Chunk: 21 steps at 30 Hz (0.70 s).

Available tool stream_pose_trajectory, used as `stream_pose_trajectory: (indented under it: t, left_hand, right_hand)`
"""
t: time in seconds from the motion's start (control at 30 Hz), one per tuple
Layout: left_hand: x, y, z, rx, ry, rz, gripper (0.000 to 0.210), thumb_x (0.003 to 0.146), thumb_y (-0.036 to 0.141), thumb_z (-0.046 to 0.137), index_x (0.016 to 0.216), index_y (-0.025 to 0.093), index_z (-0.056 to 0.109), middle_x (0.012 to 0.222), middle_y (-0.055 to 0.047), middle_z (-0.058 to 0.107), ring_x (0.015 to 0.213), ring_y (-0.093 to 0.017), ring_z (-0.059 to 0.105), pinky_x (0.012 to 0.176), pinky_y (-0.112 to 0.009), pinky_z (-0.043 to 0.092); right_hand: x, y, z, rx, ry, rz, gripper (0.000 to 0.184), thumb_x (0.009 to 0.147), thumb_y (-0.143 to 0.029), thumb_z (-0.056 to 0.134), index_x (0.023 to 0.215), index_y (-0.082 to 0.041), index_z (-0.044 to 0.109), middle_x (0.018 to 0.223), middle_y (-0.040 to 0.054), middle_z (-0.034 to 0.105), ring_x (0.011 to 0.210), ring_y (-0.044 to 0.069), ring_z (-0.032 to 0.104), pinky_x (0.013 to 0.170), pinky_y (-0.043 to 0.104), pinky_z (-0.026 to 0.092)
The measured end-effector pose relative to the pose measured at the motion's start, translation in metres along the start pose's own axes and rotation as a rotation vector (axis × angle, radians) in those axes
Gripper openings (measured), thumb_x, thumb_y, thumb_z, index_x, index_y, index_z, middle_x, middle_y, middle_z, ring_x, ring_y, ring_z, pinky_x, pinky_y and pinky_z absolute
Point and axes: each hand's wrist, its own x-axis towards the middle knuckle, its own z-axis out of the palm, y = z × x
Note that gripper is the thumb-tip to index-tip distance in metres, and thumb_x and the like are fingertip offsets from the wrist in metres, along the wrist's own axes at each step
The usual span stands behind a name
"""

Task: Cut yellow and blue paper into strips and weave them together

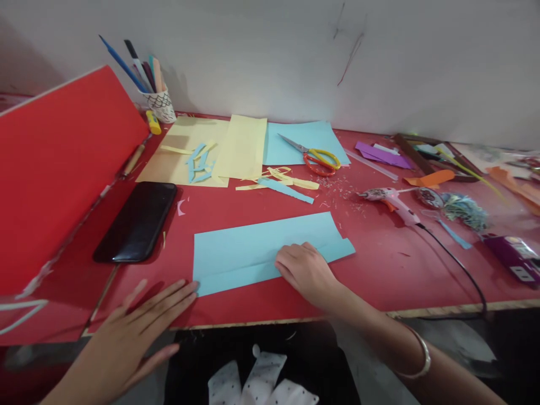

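Blue paper: a long light-blue sheet (236, 242) lies at the near side of the red table (379, 270), slightly slanted, its near edge close to the table's edge.
Left hand: I see the left hand (129, 334) spread flat with nothing gripped, its fingertips touching the sheet's near-left corner.
Right hand: the right hand (304, 271) rests on the near part of the sheet towards its right end, fingers curled under; I cannot tell whether they pinch the paper or only press it.
Fold, done: a line runs lengthwise near the front edge, and at the right a flap end juts past the rest, so I judge a narrow strip is folded over.
Fold, left: the wider far part lies flat with no crease I can make out; beneath the right hand, I cannot tell how firmly the fold is set.
Cutting: scissors (309, 152) lie unused on another blue sheet (318, 132), beside cream paper (244, 143) and loose paper strips (287, 191).
Either side: a black phone (137, 222) left, a pink glue gun (394, 201) right.
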Motion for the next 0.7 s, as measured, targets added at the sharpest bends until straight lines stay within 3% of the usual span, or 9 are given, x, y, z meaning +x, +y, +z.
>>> stream_pose_trajectory:
  t: [0.1,0.2,0.27,0.33,0.4,0.5,0.7]
  left_hand:
    - [-0.002,-0.007,-0.005,0.027,0.006,0.004,0.042,0.082,0.038,0.035,0.124,0.033,0.038,0.105,0.002,0.064,0.093,-0.018,0.057,0.092,-0.034,0.028]
    - [0.014,-0.003,-0.014,0.002,0.091,0.006,0.026,0.081,0.034,0.038,0.100,0.034,0.056,0.091,0.004,0.067,0.082,-0.018,0.060,0.078,-0.033,0.038]
    - [0.034,0.006,-0.020,0.008,0.238,-0.092,0.020,0.081,0.029,0.039,0.078,0.029,0.059,0.076,0.002,0.067,0.068,-0.017,0.059,0.069,-0.031,0.041]
    - [0.057,0.019,-0.021,-0.030,0.291,-0.192,0.019,0.082,0.026,0.040,0.082,0.023,0.059,0.074,-0.002,0.065,0.067,-0.017,0.058,0.064,-0.030,0.043]
    - [0.080,0.033,-0.019,-0.116,0.271,-0.179,0.022,0.083,0.025,0.038,0.093,0.018,0.057,0.079,-0.005,0.063,0.070,-0.017,0.058,0.061,-0.027,0.045]
    - [0.106,0.052,-0.010,-0.261,0.175,-0.182,0.020,0.083,0.017,0.038,0.090,0.018,0.057,0.086,-0.005,0.061,0.077,-0.017,0.057,0.063,-0.028,0.047]
    - [0.122,0.068,0.004,-0.444,0.088,-0.380,0.013,0.080,0.010,0.042,0.074,0.016,0.052,0.072,-0.003,0.055,0.065,-0.017,0.052,0.057,-0.030,0.045]
  right_hand:
    - [0.000,-0.001,0.000,0.001,0.007,0.007,0.020,0.084,-0.016,0.038,0.068,-0.016,0.052,0.066,0.0008,0.057,0.059,0.012,0.044,0.057,0.026,0.021]
    - [0.000,-0.003,-0.002,0.002,0.006,0.031,0.018,0.082,-0.017,0.040,0.068,-0.016,0.052,0.066,0.0011,0.057,0.060,0.012,0.045,0.058,0.026,0.021]
    - [0.001,-0.005,-0.004,0.003,-0.007,0.048,0.017,0.081,-0.018,0.041,0.069,-0.016,0.052,0.067,0.0014,0.057,0.061,0.012,0.045,0.058,0.027,0.021]
    - [0.000,-0.007,-0.007,0.000,-0.026,0.056,0.015,0.080,-0.019,0.042,0.070,-0.016,0.053,0.068,0.0017,0.058,0.062,0.013,0.047,0.059,0.027,0.022]
    - [0.001,-0.010,-0.009,-0.014,-0.038,0.053,0.015,0.081,-0.019,0.042,0.072,-0.015,0.054,0.070,0.0025,0.058,0.064,0.014,0.048,0.060,0.027,0.023]
    - [0.004,-0.017,-0.009,-0.043,-0.038,0.011,0.016,0.081,-0.020,0.041,0.076,-0.014,0.055,0.073,0.0044,0.059,0.067,0.015,0.050,0.062,0.028,0.024]
    - [0.015,-0.022,-0.003,-0.048,-0.038,-0.099,0.017,0.079,-0.015,0.039,0.075,-0.015,0.055,0.068,0.0032,0.058,0.062,0.014,0.049,0.058,0.028,0.025]
